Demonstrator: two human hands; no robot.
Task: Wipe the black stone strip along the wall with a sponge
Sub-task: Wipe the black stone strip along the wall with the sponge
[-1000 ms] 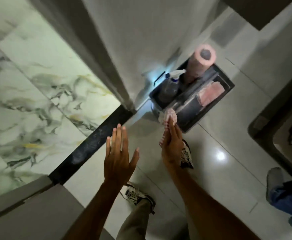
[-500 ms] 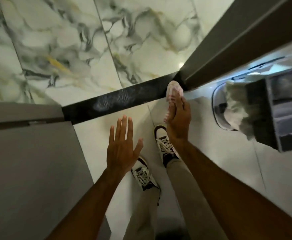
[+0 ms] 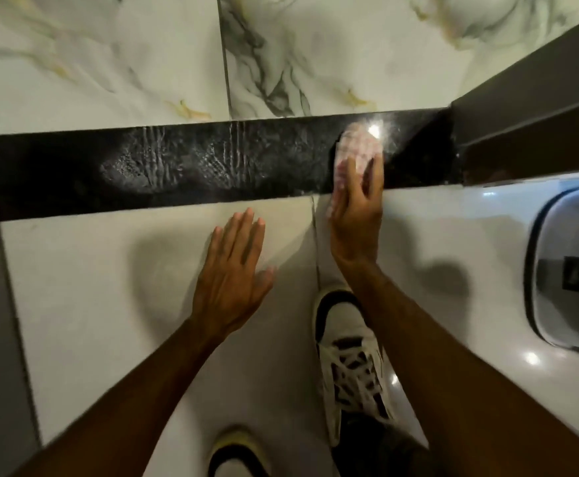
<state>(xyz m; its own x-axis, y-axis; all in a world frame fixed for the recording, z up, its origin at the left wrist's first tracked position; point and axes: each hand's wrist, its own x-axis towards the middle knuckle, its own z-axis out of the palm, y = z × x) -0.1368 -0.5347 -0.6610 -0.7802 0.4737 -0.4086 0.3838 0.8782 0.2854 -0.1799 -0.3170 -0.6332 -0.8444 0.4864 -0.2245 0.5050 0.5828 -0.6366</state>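
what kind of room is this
Probably a bathroom or washroom, though no fixture is clearly visible. The wall is glossy veined marble tile, a black stone strip runs along its base, and the floor is pale polished tile. The right hand presses a sponge to the strip.

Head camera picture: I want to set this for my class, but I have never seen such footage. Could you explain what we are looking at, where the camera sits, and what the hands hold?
There is no machine here. A person wears a camera on the head, looking down at their own arms and shoes. The right hand presses a pink sponge against the black stone strip, near its right end. The strip runs between the marble wall tiles and the pale floor, with wet streaks showing along its middle. The left hand is open, fingers spread, and holds nothing. A white sneaker stands below the right arm.
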